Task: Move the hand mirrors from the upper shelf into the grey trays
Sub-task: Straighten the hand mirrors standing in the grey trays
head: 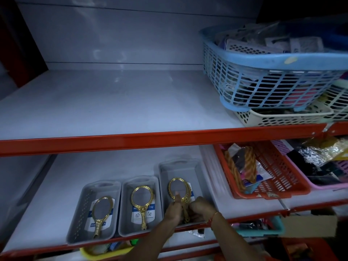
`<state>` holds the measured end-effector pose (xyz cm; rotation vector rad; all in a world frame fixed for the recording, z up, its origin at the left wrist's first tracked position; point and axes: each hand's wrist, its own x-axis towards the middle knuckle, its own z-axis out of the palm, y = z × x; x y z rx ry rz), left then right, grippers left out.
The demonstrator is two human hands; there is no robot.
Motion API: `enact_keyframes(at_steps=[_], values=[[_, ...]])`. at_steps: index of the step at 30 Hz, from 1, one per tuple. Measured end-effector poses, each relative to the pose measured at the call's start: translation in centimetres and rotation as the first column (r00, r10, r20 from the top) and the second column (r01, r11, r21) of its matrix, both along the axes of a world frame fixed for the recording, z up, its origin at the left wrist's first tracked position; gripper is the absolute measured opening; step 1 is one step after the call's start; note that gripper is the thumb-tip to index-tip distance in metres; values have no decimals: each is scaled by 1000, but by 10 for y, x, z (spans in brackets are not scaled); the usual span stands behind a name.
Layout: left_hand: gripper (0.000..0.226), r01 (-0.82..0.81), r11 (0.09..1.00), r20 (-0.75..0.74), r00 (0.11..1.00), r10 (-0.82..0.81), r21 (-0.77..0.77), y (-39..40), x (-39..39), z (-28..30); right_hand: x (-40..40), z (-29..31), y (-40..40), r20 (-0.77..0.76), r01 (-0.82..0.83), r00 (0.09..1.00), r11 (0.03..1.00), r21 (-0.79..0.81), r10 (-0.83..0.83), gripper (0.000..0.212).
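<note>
Gold hand mirror (178,191) pinched by left hand (174,208) and right hand (200,207) over right grey tray (202,174)

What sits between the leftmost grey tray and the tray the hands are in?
In the head view, a middle grey tray holding one gold hand mirror.

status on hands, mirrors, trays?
Left hand and right hand gripping gold oval hand mirrors in rightmost grey plastic tray. Other two trays: one mirror each. Nothing blocking.
</note>
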<state>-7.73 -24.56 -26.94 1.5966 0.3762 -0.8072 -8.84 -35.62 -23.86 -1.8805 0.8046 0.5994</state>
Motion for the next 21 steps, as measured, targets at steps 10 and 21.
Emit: enact_keyframes(at_steps=[10,21], values=[[73,-6,999,-27,1000,5,-33,3,-5,15,-2,8,-1,-23,-39,999,997,-60,38,14],[84,-66,993,-143,988,51,-99,2,5,3,-4,8,-5,-36,147,989,975,167,-143,32]])
